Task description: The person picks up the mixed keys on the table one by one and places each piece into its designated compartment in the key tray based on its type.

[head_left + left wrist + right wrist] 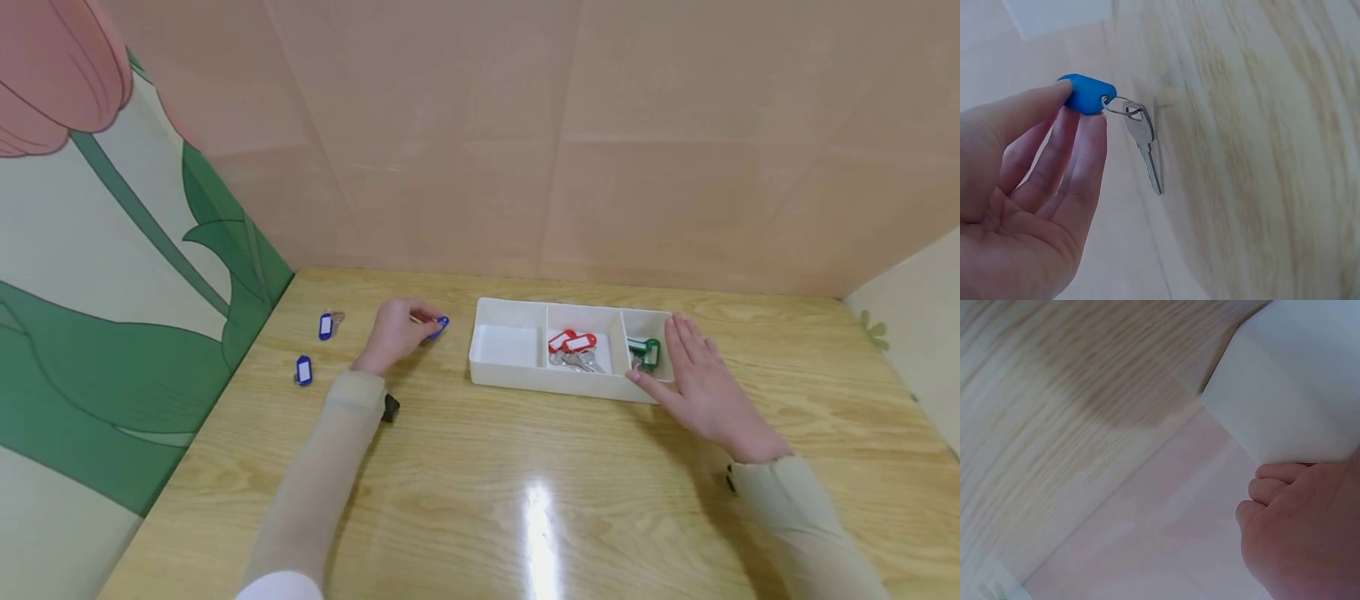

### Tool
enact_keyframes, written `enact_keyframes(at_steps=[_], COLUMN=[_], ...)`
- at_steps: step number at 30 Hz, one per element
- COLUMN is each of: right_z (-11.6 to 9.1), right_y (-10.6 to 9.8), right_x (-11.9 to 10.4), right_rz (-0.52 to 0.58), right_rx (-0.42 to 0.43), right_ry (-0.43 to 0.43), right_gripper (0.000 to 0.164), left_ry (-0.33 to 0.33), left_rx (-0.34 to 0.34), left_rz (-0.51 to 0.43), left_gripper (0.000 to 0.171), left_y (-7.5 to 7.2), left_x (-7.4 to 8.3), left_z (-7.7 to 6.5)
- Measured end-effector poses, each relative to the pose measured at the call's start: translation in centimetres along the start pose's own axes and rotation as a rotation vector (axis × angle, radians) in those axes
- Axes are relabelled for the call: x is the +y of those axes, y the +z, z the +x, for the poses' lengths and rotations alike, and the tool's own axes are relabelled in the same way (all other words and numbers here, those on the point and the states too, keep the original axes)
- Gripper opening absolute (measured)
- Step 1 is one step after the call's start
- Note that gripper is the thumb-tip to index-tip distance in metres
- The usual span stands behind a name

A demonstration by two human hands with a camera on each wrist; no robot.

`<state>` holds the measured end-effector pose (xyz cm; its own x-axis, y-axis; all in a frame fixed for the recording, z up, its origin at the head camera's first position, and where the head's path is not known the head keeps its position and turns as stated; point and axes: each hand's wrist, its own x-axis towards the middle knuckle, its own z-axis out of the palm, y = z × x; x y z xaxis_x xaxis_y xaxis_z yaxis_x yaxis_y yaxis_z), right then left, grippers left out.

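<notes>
My left hand [397,333] pinches a blue key tag [1088,94] between thumb and fingertips, left of a white divided tray [510,377]. From the tag's ring hangs a silver key [1146,147], over the wood table. At the tray's right end lies my right hand [705,392], fingers straight along the end wall and thumb at the front rim. The right wrist view shows its fingers [1269,487] against the white wall. Red key tags [579,342] with keys lie in the middle compartment, green key tags [651,354] in the right one. The left compartment's white floor is bare.
Two more blue key tags lie at the table's left: one [326,326] with its key beside it, and another [303,371] nearer the front. A pinkish wall [450,208] stands behind the table [465,475], a painted wall [202,275] along its left.
</notes>
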<state>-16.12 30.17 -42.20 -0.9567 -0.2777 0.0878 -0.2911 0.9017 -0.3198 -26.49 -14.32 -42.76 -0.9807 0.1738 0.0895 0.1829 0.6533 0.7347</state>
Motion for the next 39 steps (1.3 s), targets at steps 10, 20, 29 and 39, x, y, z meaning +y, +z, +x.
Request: enact_keyframes(at_steps=[10,20,29,39], right_z=[0.0,0.1,0.1,0.2], right_y=[0.2,0.2,0.2,0.2], right_x=[0.2,0.2,0.2,0.2], right_rz=[-0.004,0.001,-0.004,-0.007], right_rx=[0.015,0.012,0.01,-0.005], right_ry=[-0.008,-0.005,-0.003,0.009], right_gripper=[0.1,0.1,0.1,0.101], left_ry=[0.04,0.06,0.055,0.084], left_rx=[0.058,0.111,0.134,0.195], left_rz=[-0.067,-0.09,-0.122,-0.157], left_gripper=[0.013,0.013,0.014,0.016], left_y=[-0.4,-0.4,-0.6,-0.7], left_x=[0.6,0.8,1.5,2.3], left_z=[-0.4,-0.4,-0.7,-0.6])
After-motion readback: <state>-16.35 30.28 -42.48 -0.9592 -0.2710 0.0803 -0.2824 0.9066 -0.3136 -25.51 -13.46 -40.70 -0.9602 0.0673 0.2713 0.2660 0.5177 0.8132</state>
